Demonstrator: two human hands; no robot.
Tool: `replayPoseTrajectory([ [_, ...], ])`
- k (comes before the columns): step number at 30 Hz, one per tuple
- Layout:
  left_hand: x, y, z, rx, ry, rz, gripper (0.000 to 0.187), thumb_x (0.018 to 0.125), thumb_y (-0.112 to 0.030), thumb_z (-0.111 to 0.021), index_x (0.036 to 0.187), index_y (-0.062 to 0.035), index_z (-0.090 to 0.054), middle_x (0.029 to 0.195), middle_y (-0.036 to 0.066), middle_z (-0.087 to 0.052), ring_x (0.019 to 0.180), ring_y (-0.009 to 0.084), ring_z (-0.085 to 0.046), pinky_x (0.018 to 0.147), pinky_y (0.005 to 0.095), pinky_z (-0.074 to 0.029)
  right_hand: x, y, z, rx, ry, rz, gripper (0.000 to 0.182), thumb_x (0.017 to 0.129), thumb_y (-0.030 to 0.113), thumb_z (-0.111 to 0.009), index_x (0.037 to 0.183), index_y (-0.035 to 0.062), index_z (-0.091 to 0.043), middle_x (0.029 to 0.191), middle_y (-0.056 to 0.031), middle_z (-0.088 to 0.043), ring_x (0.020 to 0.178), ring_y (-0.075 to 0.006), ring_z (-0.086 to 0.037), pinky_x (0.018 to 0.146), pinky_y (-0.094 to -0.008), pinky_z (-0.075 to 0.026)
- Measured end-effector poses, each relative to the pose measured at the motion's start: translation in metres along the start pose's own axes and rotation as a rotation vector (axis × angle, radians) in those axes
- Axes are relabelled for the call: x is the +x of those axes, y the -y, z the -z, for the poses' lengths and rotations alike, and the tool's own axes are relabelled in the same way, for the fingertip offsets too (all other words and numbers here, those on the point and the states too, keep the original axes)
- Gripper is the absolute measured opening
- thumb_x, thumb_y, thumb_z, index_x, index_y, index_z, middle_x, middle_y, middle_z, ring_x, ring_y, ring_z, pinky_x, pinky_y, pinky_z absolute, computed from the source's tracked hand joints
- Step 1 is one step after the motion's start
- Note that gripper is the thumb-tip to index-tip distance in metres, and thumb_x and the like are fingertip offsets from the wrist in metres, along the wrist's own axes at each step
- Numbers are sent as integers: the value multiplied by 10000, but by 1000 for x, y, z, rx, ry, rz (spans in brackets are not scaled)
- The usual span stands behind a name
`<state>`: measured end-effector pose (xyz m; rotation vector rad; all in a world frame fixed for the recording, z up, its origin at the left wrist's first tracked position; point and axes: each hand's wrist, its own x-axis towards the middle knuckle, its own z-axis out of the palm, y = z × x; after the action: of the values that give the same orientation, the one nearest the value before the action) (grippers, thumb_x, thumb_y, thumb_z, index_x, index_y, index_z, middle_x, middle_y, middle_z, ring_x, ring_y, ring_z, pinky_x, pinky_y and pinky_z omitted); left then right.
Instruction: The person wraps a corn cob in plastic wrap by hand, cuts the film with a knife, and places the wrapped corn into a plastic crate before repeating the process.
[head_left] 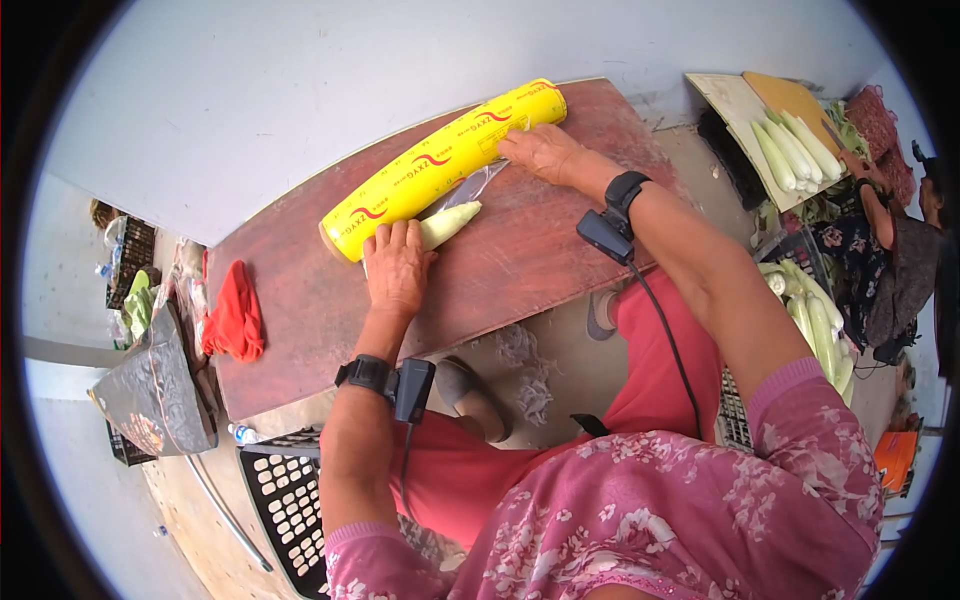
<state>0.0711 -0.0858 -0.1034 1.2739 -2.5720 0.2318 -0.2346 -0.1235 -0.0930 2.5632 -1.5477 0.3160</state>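
Wrapping under way, not finished. Peeled corn cob [447,224] lying on the dark red wooden tabletop [520,270], just near of the yellow cling-film roll [440,160], tip pointing right. Clear film sheet [478,184] drawn out from roll over the cob; not yet cut free as far as visible, and how much of the cob is covered cannot be told.

Left hand [396,268] flat, palm down, pressing on the cob's left end, fingers spread narrow over it. Right hand [540,152] resting against the roll's right part at the film edge, fingers loosely curled; whether pinching film cannot be told.

Roll: long cylinder, glossy yellow with red print. Cob: pale, tapered, smooth-looking. Tabletop: worn, matt, scuffed.

More peeled cobs [795,148] on a board far right, bare, in a row. Red cloth [235,318] crumpled on table's left end. Black perforated crate [285,500] near left on floor.
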Motion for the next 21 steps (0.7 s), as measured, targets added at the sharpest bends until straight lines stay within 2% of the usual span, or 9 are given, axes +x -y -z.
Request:
replayPoseTrajectory([
  [2, -1, -1, 0, 26, -8, -2, 467, 741, -264, -718, 1131, -73, -544, 1046, 63, -556, 1005, 248, -495, 862, 393, -367, -4, 2, 0, 69, 67, -83, 141, 895, 160, -436, 963, 110, -549, 941, -147, -575, 804, -368, -601, 703, -448, -495],
  [5, -1, -1, 2, 15, -3, -3, 464, 740, -256, -720, 1129, -75, -545, 1031, 60, -555, 997, 247, -500, 851, 392, -372, -5, -2, -4, -70, 45, -7, 161, 899, 170, -427, 977, 118, -558, 964, -148, -581, 830, -365, -605, 727, -441, -495],
  [9, -2, 2, 4, -65, -19, -9, 465, 728, -246, -730, 1125, -87, -548, 1018, 52, -556, 993, 243, -505, 843, 389, -378, -5, 0, -6, -96, 35, -34, 132, 877, 138, -451, 967, 94, -538, 959, -154, -567, 824, -366, -605, 699, -453, -494],
  [12, -5, 3, 3, -61, -29, -8, 497, 723, -231, -737, 1162, -97, -547, 1076, 53, -549, 1034, 237, -502, 879, 383, -381, -2, 1, -8, -127, 44, -57, 108, 859, 115, -487, 949, 92, -540, 973, -130, -561, 852, -337, -609, 703, -441, -497],
  [15, -7, 5, 0, -59, -56, -3, 524, 723, -221, -736, 1194, -98, -542, 1109, 54, -543, 1054, 235, -499, 898, 379, -381, -3, 2, -3, -161, -37, -63, 129, 841, 114, -522, 963, 112, -563, 1032, -110, -561, 876, -307, -619, 719, -424, -509],
  [18, -7, 5, -2, -54, -46, 29, 527, 730, -219, -729, 1207, -98, -541, 1113, 52, -542, 1056, 235, -498, 897, 380, -382, -4, 1, -2, -192, -69, -66, 112, 835, 98, -537, 946, 91, -540, 1006, -98, -544, 913, -304, -603, 718, -418, -506],
  [21, -6, 5, -2, -28, -8, 24, 510, 742, -219, -716, 1205, -90, -544, 1102, 53, -545, 1050, 235, -500, 886, 379, -386, -4, -2, -2, -172, 11, -83, 103, 847, 97, -520, 949, 87, -534, 993, -105, -551, 890, -315, -605, 711, -423, -508],
])
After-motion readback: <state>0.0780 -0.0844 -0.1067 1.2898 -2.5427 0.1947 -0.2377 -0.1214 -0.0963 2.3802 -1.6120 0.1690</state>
